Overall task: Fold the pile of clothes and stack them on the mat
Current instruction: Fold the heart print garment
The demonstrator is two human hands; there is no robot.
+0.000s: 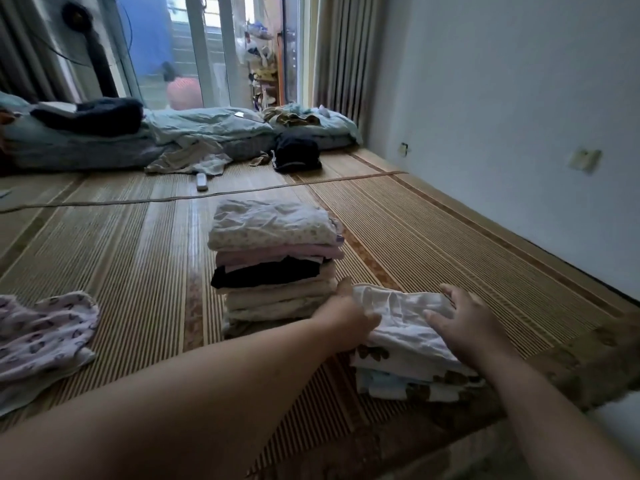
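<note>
The left hand (350,315) is gripping the white garment (405,315). The right hand (465,318), fingers spread, is pressing it flat.

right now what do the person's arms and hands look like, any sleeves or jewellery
Both forearms are bare as far up as the head view shows, with no sleeve edge in frame. The left hand and right hand are ungloved. No watch, bracelet or ring shows on either, and no marks are visible in the soft picture.

Left hand (349,317), right hand (464,318) on garment (405,315)
</note>
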